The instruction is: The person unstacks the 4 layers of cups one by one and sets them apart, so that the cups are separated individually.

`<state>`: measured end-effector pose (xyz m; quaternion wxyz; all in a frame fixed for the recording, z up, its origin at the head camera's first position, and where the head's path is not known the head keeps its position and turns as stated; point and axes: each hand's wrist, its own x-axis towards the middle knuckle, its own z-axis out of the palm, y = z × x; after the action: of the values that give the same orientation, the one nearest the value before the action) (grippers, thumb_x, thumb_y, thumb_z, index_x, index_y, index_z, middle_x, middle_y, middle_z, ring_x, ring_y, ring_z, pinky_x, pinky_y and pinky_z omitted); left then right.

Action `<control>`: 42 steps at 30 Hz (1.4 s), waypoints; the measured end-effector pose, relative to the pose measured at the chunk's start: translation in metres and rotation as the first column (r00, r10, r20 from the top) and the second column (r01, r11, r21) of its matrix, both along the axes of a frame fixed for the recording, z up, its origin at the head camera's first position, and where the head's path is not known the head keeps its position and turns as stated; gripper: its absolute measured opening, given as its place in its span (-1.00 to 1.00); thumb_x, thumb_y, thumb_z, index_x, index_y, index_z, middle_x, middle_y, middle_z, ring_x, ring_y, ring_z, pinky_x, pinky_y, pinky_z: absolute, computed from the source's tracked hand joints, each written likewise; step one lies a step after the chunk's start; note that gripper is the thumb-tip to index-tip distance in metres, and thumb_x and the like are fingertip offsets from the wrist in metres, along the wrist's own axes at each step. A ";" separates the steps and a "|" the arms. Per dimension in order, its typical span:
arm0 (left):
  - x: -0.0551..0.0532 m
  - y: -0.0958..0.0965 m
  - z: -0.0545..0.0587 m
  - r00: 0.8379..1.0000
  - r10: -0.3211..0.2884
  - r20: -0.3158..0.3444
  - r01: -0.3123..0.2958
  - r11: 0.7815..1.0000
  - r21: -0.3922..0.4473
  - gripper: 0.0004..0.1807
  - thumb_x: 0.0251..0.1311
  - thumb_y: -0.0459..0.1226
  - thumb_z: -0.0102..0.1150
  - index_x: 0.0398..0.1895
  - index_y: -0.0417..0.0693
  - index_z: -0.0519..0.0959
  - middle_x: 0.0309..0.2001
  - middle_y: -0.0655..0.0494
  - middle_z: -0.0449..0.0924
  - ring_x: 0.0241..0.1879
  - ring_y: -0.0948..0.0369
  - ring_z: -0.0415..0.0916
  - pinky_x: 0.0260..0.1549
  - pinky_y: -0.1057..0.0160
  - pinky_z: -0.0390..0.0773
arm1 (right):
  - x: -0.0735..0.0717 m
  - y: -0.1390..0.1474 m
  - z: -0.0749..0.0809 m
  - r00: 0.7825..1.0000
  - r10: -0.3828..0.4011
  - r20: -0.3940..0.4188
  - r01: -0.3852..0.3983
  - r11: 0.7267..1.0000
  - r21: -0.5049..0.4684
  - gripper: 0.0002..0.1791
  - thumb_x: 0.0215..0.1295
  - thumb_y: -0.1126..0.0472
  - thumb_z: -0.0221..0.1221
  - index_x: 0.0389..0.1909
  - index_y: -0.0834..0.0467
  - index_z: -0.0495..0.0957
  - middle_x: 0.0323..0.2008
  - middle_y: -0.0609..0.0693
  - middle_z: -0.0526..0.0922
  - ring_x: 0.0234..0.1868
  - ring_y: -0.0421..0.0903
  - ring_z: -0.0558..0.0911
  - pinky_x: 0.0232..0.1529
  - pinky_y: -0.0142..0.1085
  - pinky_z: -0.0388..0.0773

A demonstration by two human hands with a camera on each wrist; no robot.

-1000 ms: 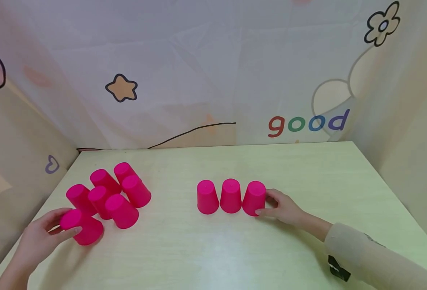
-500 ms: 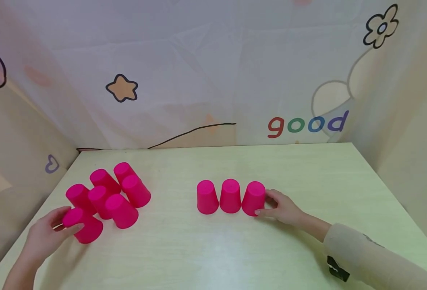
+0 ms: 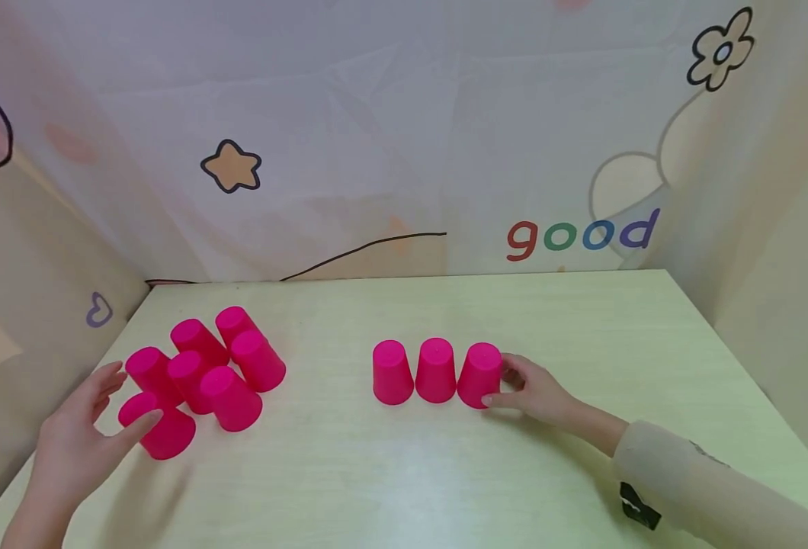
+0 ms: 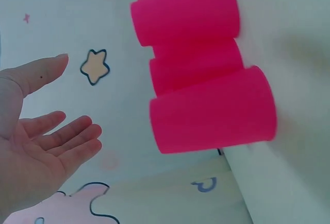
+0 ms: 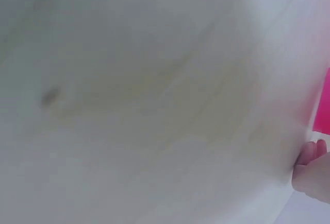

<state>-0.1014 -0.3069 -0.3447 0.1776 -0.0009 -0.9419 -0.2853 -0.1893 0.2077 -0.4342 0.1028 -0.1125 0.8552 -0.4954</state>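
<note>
Plastic cups, light, thin-walled and slick: left hand (image 3: 78, 438) spreads open fingers just beside the nearest cup (image 3: 157, 427); right hand (image 3: 534, 393) grips the row's end cup (image 3: 481, 375) round its wall.

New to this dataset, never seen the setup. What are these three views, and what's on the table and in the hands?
No machine here: a person works with two bare hands. The wide picture comes from a head-worn camera looking down; the other two come from cameras on each wrist. On the pale table stand upside-down pink cups: a cluster of seven at the left, a row of three in the middle. The left hand is open, thumb by the nearest cluster cup; its wrist view shows spread fingers holding nothing. The right hand holds the row's right-end cup. The right wrist view is mostly blur.
</note>
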 end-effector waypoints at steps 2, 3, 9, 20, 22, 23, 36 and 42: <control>0.001 0.006 0.003 1.000 0.000 -0.021 0.000 1.000 0.005 -0.22 0.00 -0.24 0.32 0.30 -0.19 0.18 0.08 -0.23 0.36 0.06 0.18 0.34 -0.21 0.86 0.05 | 0.000 -0.002 0.003 1.000 -0.029 0.004 0.029 1.000 -0.005 -0.21 -0.10 0.06 0.40 0.19 0.13 0.29 0.02 0.07 0.42 -0.01 0.06 0.41 -0.14 -0.22 0.46; 0.002 0.008 0.005 1.000 -0.002 -0.027 0.003 1.000 0.016 -0.22 0.00 -0.24 0.32 0.30 -0.15 0.19 0.08 -0.21 0.36 0.04 0.34 0.31 -0.19 0.85 0.06 | 0.000 -0.003 0.004 0.999 -0.046 0.004 0.046 0.999 -0.014 -0.18 -0.10 0.06 0.40 0.21 0.13 0.26 0.03 0.08 0.42 0.00 0.06 0.40 -0.14 -0.22 0.47; 0.002 0.023 0.013 0.999 -0.022 -0.038 0.024 0.998 0.065 -0.24 0.01 -0.23 0.31 0.32 0.00 0.21 0.13 -0.06 0.33 -0.01 0.66 0.19 -0.20 0.82 0.16 | -0.001 -0.010 0.013 0.994 -0.111 -0.010 0.110 0.990 -0.088 -0.10 -0.10 0.06 0.39 0.28 0.13 0.18 0.09 0.08 0.39 0.08 0.07 0.36 -0.12 -0.23 0.47; -0.008 0.093 0.029 0.929 -0.167 -0.330 0.232 0.958 0.168 -0.28 -0.19 -0.55 0.34 0.18 -0.18 0.38 0.03 0.09 0.48 0.02 0.57 0.32 -0.07 0.66 0.29 | 0.002 -0.011 0.013 0.991 -0.127 -0.030 0.122 0.983 -0.140 -0.25 -0.04 0.10 0.37 0.21 0.10 0.30 0.02 0.07 0.44 -0.02 0.07 0.44 -0.24 -0.23 0.55; -0.018 0.110 0.030 0.904 -0.243 -0.351 0.321 0.929 0.184 -0.29 -0.20 -0.58 0.33 0.16 -0.23 0.38 0.03 0.06 0.48 0.04 0.44 0.38 -0.03 0.60 0.31 | 0.002 -0.010 0.012 0.990 -0.134 -0.050 0.126 0.983 -0.130 -0.28 -0.06 0.09 0.37 0.17 0.08 0.33 -0.01 0.05 0.46 -0.02 0.05 0.43 -0.23 -0.23 0.53; -0.023 0.119 0.031 0.897 -0.276 -0.346 0.354 0.917 0.185 -0.31 -0.19 -0.56 0.33 0.15 -0.24 0.38 0.04 0.00 0.48 0.05 0.39 0.40 -0.03 0.59 0.32 | 0.001 -0.010 0.012 0.989 -0.137 -0.058 0.129 0.984 -0.125 -0.29 -0.06 0.08 0.37 0.16 0.08 0.35 -0.02 0.04 0.47 -0.02 0.04 0.43 -0.22 -0.23 0.52; -0.081 0.189 0.002 0.834 -0.541 -0.108 0.534 0.742 0.405 -0.40 -0.02 -0.43 0.28 0.15 -0.26 0.34 0.06 -0.11 0.44 0.06 0.00 0.40 0.04 0.09 0.39 | 0.001 -0.015 0.014 0.990 -0.125 -0.065 0.117 0.985 -0.126 -0.32 -0.06 0.06 0.37 0.14 0.08 0.37 -0.05 0.04 0.50 -0.07 0.03 0.47 -0.21 -0.24 0.53; -0.097 0.206 -0.010 0.836 -0.549 0.009 0.506 0.776 0.376 -0.41 0.00 -0.37 0.29 0.15 -0.25 0.34 0.04 -0.10 0.45 0.06 0.02 0.40 0.06 0.14 0.39 | 0.002 -0.016 0.016 0.991 -0.121 -0.056 0.111 0.982 -0.156 -0.33 -0.05 0.09 0.37 0.13 0.10 0.38 -0.06 0.06 0.51 -0.08 0.04 0.49 -0.18 -0.23 0.54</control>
<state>-0.1986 -0.1010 -0.3543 0.0315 -0.2160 -0.8441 -0.4897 -0.1876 0.1916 -0.4183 0.0370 -0.0858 0.8229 -0.5605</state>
